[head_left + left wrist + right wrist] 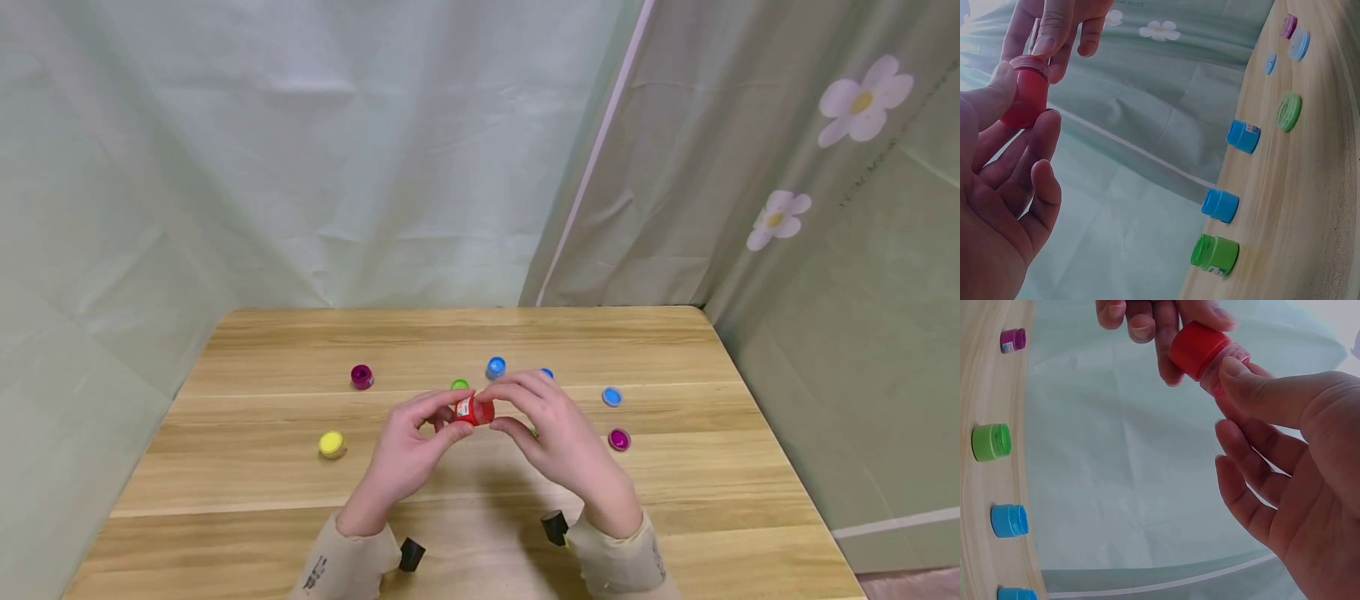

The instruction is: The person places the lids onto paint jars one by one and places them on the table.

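both hands (408, 450) pinch red jar (475, 411); green jar (459, 385) behind

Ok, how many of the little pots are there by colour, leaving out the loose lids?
red pot: 1
magenta pot: 1
yellow pot: 1
green pot: 1
blue pots: 2
Total: 6

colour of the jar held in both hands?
Red jar, clearest in the right wrist view.
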A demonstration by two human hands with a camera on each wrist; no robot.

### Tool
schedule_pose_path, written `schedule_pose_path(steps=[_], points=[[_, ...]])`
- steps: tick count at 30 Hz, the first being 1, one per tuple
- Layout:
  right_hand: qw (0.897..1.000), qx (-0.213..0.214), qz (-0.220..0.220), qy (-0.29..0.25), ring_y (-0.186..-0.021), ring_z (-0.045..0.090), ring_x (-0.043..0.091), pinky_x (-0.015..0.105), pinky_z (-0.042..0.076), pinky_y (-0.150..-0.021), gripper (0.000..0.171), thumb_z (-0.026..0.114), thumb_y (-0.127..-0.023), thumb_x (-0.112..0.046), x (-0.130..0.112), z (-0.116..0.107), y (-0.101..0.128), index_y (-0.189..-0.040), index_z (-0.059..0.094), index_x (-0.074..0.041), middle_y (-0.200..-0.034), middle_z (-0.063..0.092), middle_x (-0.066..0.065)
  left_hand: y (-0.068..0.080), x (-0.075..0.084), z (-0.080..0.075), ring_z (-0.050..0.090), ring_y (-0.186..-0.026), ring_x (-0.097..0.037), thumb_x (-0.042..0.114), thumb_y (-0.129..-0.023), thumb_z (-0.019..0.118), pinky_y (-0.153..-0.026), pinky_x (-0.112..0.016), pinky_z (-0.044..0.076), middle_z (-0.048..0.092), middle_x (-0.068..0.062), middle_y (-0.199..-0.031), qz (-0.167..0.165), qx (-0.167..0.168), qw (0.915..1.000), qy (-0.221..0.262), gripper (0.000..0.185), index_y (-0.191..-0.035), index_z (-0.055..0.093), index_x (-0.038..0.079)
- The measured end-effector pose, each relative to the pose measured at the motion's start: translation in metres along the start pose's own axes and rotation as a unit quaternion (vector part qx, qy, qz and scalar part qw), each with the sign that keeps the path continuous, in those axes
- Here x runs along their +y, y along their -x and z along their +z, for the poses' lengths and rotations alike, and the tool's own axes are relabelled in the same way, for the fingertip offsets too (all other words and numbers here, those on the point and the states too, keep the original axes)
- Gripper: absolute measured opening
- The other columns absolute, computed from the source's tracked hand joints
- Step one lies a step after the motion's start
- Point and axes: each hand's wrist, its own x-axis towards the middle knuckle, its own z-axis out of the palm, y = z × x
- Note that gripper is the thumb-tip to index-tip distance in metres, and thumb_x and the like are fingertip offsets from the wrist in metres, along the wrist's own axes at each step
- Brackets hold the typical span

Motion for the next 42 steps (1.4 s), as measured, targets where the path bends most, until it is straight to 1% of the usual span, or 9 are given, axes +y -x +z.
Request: schedule_pose_path(steps=[10, 17, 22, 24, 27, 31, 33, 36, 42], points=[[0.999, -0.014, 0.033, 0.011, -0.118, 0.063, 0.014, 0.033, 0.055, -0.098, 0.036, 0.083, -0.096, -0.022, -0.0019, 0.0002, 0.0005, -0.130, 0.073, -0.015, -0.125, 0.072, -0.006, 0.0001, 0.0019, -0.0009, 0.068, -0.085, -0.017, 0.007, -0.091, 0.086, -0.074, -0.030, 0.057, 0.075, 0.004, -0.104, -0.012, 0.000, 0.9999, -0.002, 0.040, -0.129, 0.078, 0.013], [0.998, -0.020, 0.059, 0.012, -0.114, 0.064, 0.013, 0.034, 0.055, -0.097, 0.032, 0.081, -0.097, -0.030, -0.0030, 0.0007, 0.0010, -0.124, 0.074, -0.013, -0.118, 0.074, -0.007, 0.0007, 0.0008, -0.0006, 0.067, -0.084, -0.016, 0.007, -0.088, 0.089, -0.072, -0.029, 0.056, 0.074, 0.005, -0.101, -0.005, 0.002, 1.0000, -0.002, 0.041, -0.127, 0.079, 0.013], [0.996, -0.034, 0.087, 0.014, -0.111, 0.064, 0.011, 0.035, 0.056, -0.094, 0.030, 0.079, -0.099, -0.035, -0.0032, 0.0009, 0.0013, -0.121, 0.074, -0.015, -0.114, 0.073, -0.009, 0.0010, 0.0004, 0.0002, 0.067, -0.084, -0.017, 0.009, -0.087, 0.090, -0.073, -0.030, 0.057, 0.074, 0.005, -0.101, -0.009, -0.001, 1.0000, -0.001, 0.041, -0.127, 0.079, 0.015], [0.994, -0.039, 0.099, 0.014, -0.112, 0.063, 0.011, 0.036, 0.056, -0.094, 0.034, 0.077, -0.100, -0.038, -0.0032, 0.0013, 0.0020, -0.125, 0.073, -0.016, -0.115, 0.073, -0.009, 0.0009, 0.0000, 0.0006, 0.067, -0.084, -0.017, 0.009, -0.087, 0.090, -0.073, -0.029, 0.057, 0.074, 0.005, -0.101, -0.010, 0.000, 1.0000, -0.001, 0.041, -0.126, 0.079, 0.015], [0.993, -0.048, 0.111, 0.012, -0.118, 0.062, 0.011, 0.038, 0.055, -0.099, 0.047, 0.077, -0.099, -0.043, -0.0027, 0.0006, 0.0035, -0.137, 0.068, -0.016, -0.123, 0.071, -0.009, 0.0010, -0.0012, 0.0011, 0.067, -0.084, -0.016, 0.008, -0.088, 0.089, -0.073, -0.029, 0.056, 0.074, 0.005, -0.100, -0.006, 0.005, 1.0000, -0.003, 0.040, -0.127, 0.079, 0.014], [0.994, -0.049, 0.093, 0.004, -0.126, 0.060, 0.012, 0.038, 0.054, -0.104, 0.062, 0.084, -0.094, -0.039, -0.0018, -0.0003, 0.0042, -0.147, 0.062, -0.016, -0.137, 0.066, -0.008, 0.0013, -0.0026, 0.0011, 0.067, -0.082, -0.015, 0.007, -0.090, 0.086, -0.073, -0.029, 0.056, 0.074, 0.004, -0.097, -0.001, 0.014, 0.9999, -0.009, 0.039, -0.128, 0.078, 0.013], [0.996, -0.043, 0.074, 0.001, -0.127, 0.059, 0.012, 0.037, 0.054, -0.104, 0.060, 0.086, -0.093, -0.034, -0.0013, -0.0003, 0.0038, -0.146, 0.062, -0.016, -0.140, 0.065, -0.007, 0.0014, -0.0029, 0.0009, 0.066, -0.081, -0.015, 0.007, -0.092, 0.085, -0.073, -0.029, 0.056, 0.074, 0.004, -0.096, 0.000, 0.015, 0.9998, -0.010, 0.038, -0.129, 0.077, 0.013], [0.998, -0.032, 0.050, 0.001, -0.125, 0.060, 0.014, 0.036, 0.054, -0.102, 0.055, 0.086, -0.094, -0.029, -0.0006, 0.0001, 0.0030, -0.142, 0.064, -0.015, -0.136, 0.067, -0.005, 0.0017, -0.0022, 0.0004, 0.067, -0.082, -0.015, 0.007, -0.095, 0.081, -0.075, -0.030, 0.056, 0.074, 0.003, -0.096, 0.001, 0.011, 0.9999, -0.007, 0.036, -0.130, 0.076, 0.012], [0.999, -0.017, 0.029, 0.001, -0.125, 0.061, 0.017, 0.037, 0.054, -0.102, 0.049, 0.083, -0.097, -0.028, -0.0007, 0.0004, 0.0020, -0.140, 0.066, -0.016, -0.134, 0.068, -0.004, 0.0029, 0.0004, -0.0008, 0.071, -0.084, -0.015, 0.008, -0.102, 0.073, -0.080, -0.037, 0.057, 0.074, 0.002, -0.096, -0.017, -0.006, 0.9998, 0.002, 0.033, -0.135, 0.074, 0.013]])
